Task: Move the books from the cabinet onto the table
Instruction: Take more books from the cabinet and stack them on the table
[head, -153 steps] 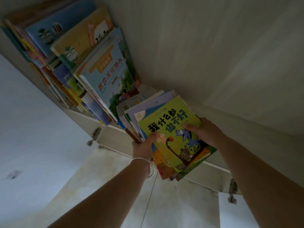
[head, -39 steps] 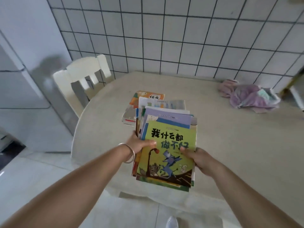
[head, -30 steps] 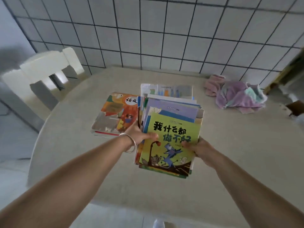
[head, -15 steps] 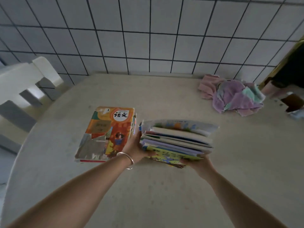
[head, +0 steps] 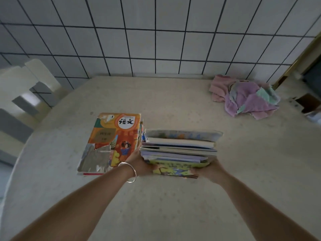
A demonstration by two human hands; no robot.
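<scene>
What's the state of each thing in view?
Book stack: tilted, held at both sides.
Left hand: grips the stack.
Right hand: grips the stack.
Orange book: flat on table, closed.
Cloth: crumpled.
Chair: beside table.

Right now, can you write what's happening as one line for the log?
phase: setting down | left hand: grips book stack | right hand: grips stack | beside: orange textbook on table
</scene>
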